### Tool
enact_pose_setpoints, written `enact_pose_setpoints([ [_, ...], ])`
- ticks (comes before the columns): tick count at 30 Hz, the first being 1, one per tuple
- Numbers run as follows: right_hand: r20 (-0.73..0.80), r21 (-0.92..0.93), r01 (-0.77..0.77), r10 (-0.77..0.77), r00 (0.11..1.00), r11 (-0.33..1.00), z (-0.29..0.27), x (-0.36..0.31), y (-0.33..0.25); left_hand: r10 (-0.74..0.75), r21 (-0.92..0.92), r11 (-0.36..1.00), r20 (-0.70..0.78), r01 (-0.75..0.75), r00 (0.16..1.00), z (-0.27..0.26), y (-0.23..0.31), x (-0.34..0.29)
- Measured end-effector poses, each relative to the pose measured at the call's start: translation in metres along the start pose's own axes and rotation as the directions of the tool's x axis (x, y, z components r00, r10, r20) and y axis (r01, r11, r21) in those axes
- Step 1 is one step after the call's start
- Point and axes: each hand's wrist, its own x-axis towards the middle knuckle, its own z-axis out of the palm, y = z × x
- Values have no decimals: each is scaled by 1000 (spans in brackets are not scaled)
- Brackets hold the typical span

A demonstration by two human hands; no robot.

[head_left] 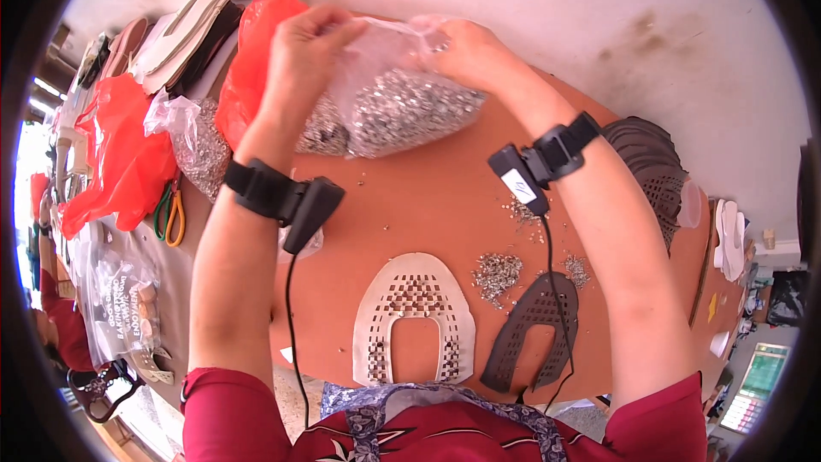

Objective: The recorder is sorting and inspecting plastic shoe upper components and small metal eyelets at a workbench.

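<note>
A maroon short-sleeved top point(233, 417), patterned blue-grey apron point(366, 429) and 2 black wrist straps point(253, 189) with black cables point(292, 325) are worn

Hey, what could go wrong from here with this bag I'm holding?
The clear bag of small shiny pieces might tip and spill if your left hand or right hand slips. Also, the cable from your right wrist, hanging across the dark perforated piece, could snag or drag it.

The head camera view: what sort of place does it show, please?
Probably a shoe-making workshop: a beige perforated piece and a dark perforated piece, shaped like shoe uppers, lie near a pile of small shiny bits, and a clear bag holds similar ones.
</note>
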Motion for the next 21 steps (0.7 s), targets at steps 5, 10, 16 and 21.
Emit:
enact_pose_setpoints([
  [5,34,99,101,-104,994,990,27,27,-3,-39,160,987,45,31,998,-37,-7,0],
  [10,-6,42,90,-90,996,995,23,37,6,-140,157,977,-42,145,989,-76,-4,-3],
  [16,143,-87,76,-63,988,993,-8,13,-22,-171,717,693,67,72,983,-113,-69,1],
  [21,122,-40,194,-188,975,980,-11,-10,-26,-179,757,649,50,80,982,-84,-85,-1],
])
